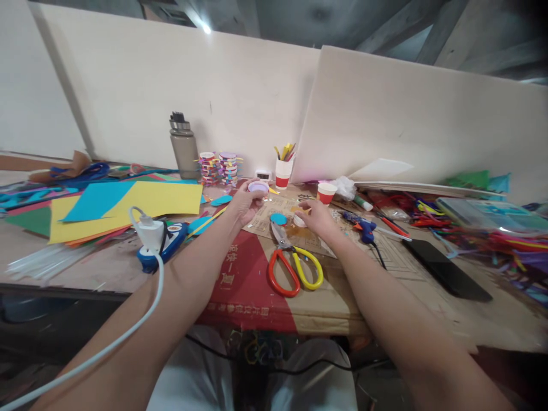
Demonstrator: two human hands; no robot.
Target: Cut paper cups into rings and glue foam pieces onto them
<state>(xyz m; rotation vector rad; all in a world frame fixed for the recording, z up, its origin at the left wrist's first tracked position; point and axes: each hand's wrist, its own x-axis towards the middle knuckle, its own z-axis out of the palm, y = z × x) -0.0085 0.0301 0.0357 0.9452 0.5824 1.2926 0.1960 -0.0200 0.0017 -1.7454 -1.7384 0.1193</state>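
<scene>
My left hand (pixel 245 204) is closed around a small round piece with a pale purple top (pixel 258 187), perhaps a cut-down paper cup, held up above the cardboard. My right hand (pixel 317 218) is lowered to the cardboard, fingers bent around a small white piece (pixel 299 220); its shape is mostly hidden. Between the hands lies a blue paper disc (pixel 278 218). Nearer me are scissors (pixel 287 251) with one red and one yellow handle, blades pointing away. A red and white paper cup (pixel 326 193) stands just beyond my right hand.
Two decorated cup stacks (pixel 209 169) and a bottle (pixel 183 145) stand at the back left. Left are coloured sheets (pixel 166 197) and a power strip (pixel 149 260) with a white cord crossing my left arm. Right lie a glue gun (pixel 366 228) and a black phone (pixel 445 268).
</scene>
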